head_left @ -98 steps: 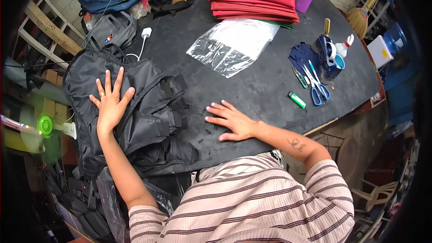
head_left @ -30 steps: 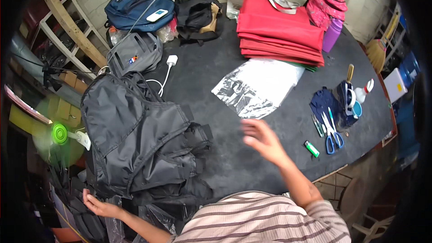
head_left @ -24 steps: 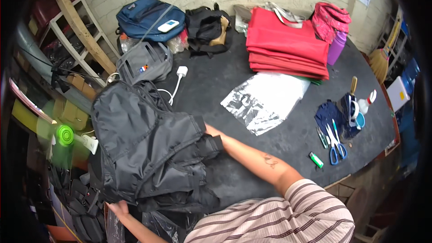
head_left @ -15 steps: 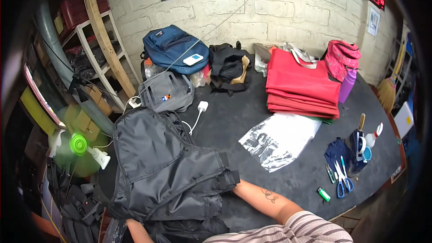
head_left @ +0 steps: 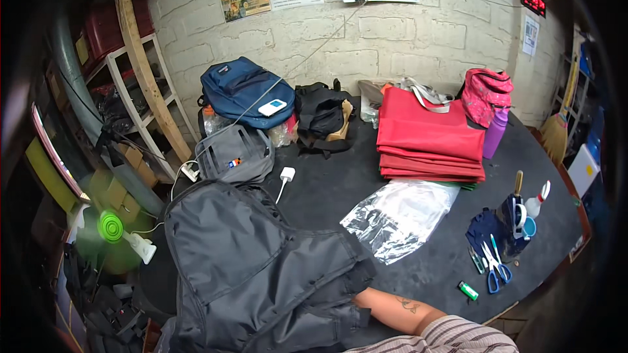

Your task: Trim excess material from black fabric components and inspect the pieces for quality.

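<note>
At the near left of the black table (head_left: 405, 176) lies a dark grey backpack (head_left: 255, 274), soft and floppy, best taken by its straps. Only the right forearm shows, reaching under its edge; that hand is hidden, so its grip can't be told. No left hand shows.

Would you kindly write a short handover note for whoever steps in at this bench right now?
Right hand: hidden; the right forearm runs under the dark backpack, so its grip cannot be judged.
Left hand: not in view.
The backpack lies at the near left of the black table. A clear plastic bag lies flat and apart to its right, beside the stack of red bags. Scissors lie at the right edge.
Done: backpack is on the table.
Left: the backpack is not in the plastic bag.
</note>
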The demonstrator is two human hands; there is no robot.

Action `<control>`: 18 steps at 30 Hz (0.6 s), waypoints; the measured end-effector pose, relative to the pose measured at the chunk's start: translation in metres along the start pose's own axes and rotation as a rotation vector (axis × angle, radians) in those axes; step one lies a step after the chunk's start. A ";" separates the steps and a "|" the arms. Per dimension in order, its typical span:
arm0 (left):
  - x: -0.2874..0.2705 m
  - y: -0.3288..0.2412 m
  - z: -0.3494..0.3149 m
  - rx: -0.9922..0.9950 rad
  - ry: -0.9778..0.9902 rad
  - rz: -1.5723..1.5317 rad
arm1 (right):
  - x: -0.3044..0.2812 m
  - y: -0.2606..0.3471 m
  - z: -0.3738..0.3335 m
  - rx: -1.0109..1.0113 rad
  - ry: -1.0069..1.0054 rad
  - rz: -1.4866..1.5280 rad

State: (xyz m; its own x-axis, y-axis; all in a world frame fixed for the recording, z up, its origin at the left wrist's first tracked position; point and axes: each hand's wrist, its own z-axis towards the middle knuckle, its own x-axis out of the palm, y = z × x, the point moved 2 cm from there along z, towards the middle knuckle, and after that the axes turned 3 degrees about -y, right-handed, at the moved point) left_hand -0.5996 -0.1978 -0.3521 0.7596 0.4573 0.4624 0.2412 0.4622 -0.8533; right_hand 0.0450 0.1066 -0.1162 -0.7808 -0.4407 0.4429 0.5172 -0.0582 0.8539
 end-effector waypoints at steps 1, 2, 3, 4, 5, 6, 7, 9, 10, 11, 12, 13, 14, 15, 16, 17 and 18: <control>-0.002 0.002 0.003 0.011 0.029 0.022 | -0.009 -0.003 -0.011 -0.003 -0.027 -0.006; 0.003 0.008 0.007 0.021 0.060 0.041 | -0.020 -0.004 -0.024 -0.008 -0.056 -0.015; 0.006 0.012 0.005 0.039 0.079 0.061 | -0.024 -0.002 -0.024 -0.009 -0.072 -0.021; 0.014 0.023 0.009 0.055 0.108 0.087 | -0.026 0.000 -0.020 -0.013 -0.096 -0.022; 0.029 0.038 0.014 0.076 0.135 0.114 | -0.026 0.006 -0.013 -0.020 -0.116 -0.020; 0.053 0.060 0.018 0.093 0.155 0.139 | -0.026 0.014 -0.001 -0.020 -0.134 -0.022; 0.091 0.088 0.026 0.107 0.177 0.162 | -0.028 0.023 0.013 -0.020 -0.155 -0.028; 0.224 0.146 0.059 0.096 0.244 0.182 | -0.060 0.053 0.035 -0.015 -0.239 -0.067; 0.295 0.145 0.088 0.095 0.281 0.207 | -0.087 0.083 0.042 -0.013 -0.281 -0.069; 0.375 0.138 0.133 0.091 0.319 0.231 | -0.118 0.114 0.045 -0.009 -0.327 -0.073; 0.415 0.119 0.148 0.110 0.331 0.284 | -0.132 0.131 0.052 0.006 -0.336 -0.051; 0.466 0.112 0.180 0.117 0.357 0.314 | -0.150 0.148 0.049 0.012 -0.364 -0.049; 0.520 0.101 0.214 0.124 0.380 0.348 | -0.164 0.159 0.051 0.023 -0.389 -0.045; 0.562 0.091 0.247 0.139 0.391 0.391 | -0.170 0.164 0.060 0.036 -0.399 -0.033; 0.602 0.086 0.273 0.141 0.412 0.427 | -0.183 0.167 0.056 0.052 -0.424 -0.029; 0.624 0.085 0.290 0.140 0.439 0.468 | -0.163 0.176 0.111 0.069 -0.454 -0.019; 0.658 0.091 0.300 0.139 0.483 0.495 | -0.174 0.216 0.155 0.073 -0.498 -0.017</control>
State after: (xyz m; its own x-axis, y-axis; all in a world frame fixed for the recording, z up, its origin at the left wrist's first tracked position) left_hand -0.2591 0.3727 -0.0535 0.9510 0.2658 -0.1581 -0.2570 0.3947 -0.8821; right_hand 0.2384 0.3100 0.0337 -0.8706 0.0422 0.4901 0.4909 0.0084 0.8712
